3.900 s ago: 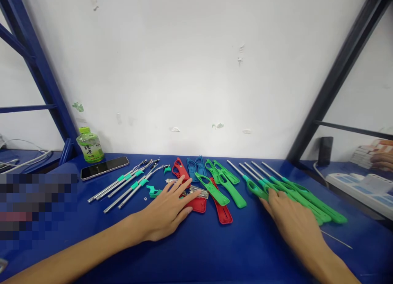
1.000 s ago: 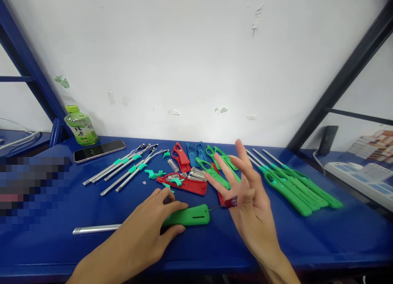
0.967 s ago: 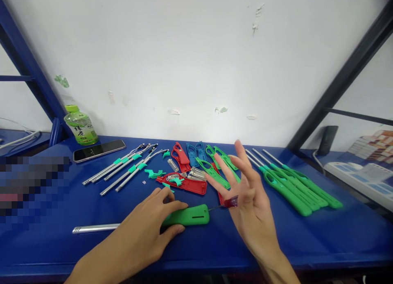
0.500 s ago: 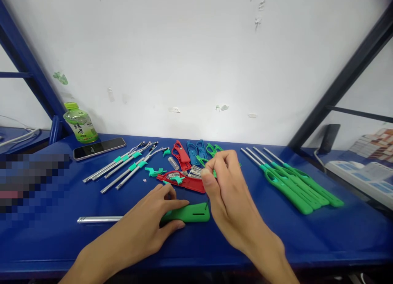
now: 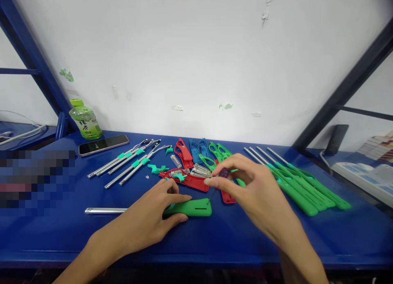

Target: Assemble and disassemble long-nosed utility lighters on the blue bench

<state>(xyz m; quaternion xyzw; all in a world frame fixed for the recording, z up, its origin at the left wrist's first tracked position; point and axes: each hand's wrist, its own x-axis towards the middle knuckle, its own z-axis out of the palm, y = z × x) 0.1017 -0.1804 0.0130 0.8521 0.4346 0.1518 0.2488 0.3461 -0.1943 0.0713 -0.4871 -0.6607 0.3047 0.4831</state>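
My left hand [image 5: 156,212] is closed around a green utility lighter [image 5: 196,207] and presses it flat on the table. The lighter's silver metal tube [image 5: 106,210] sticks out to the left of my wrist. My right hand [image 5: 248,189] pinches a small screwdriver [image 5: 224,173] by its dark purple handle. Its thin shaft slants down to the lighter's far right end, where the tip meets the upper corner. Just behind my hands are red casing halves [image 5: 195,183], silver inner pieces [image 5: 201,170] and teal triggers [image 5: 158,168].
Several green lighters [image 5: 307,189] lie side by side at the right. Metal tubes with wires [image 5: 123,163] rest at the left, near a phone [image 5: 103,145] and a green drink bottle [image 5: 86,120]. Blue casing halves [image 5: 199,151] lie towards the white wall [image 5: 184,62].
My right hand has turned and opened out to the right, so the screwdriver's handle now shows between the fingers. My left hand still holds the lighter down. The view has shifted slightly.
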